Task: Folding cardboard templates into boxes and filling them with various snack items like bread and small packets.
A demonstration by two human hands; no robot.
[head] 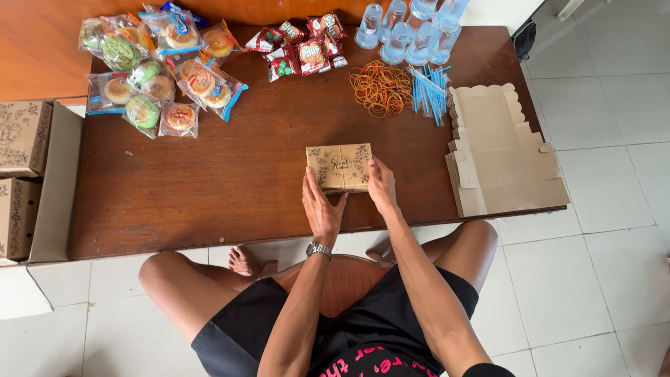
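Brown kraft cardboard, printed with a pale leafy pattern, makes up the small box (pixel 339 167) that sits closed on the desk (pixel 230 188), just beyond both palms. The left hand (pixel 321 206) lies flat and spread against the box's near-left side, fingers reaching onto its edge. The right hand (pixel 382 185) presses its fingertips on the near-right corner, fingers loosely extended rather than curled. Neither hand wraps around the box; both simply rest on it.

Such a box is probably light and fairly stiff along its folds, but the thin walls and lid would likely dent or spring open under a hard squeeze. A safer hold seems to be on the two short sides, palms opposed, with thumbs keeping the lid flaps down.

Beyond the right hand lie a heap of rubber bands (pixel 380 87) and blue straws (pixel 429 91); to its right, a stack of flat unfolded boxes (pixel 499 160). Far beyond the left hand are wrapped pastries (pixel 157 73).
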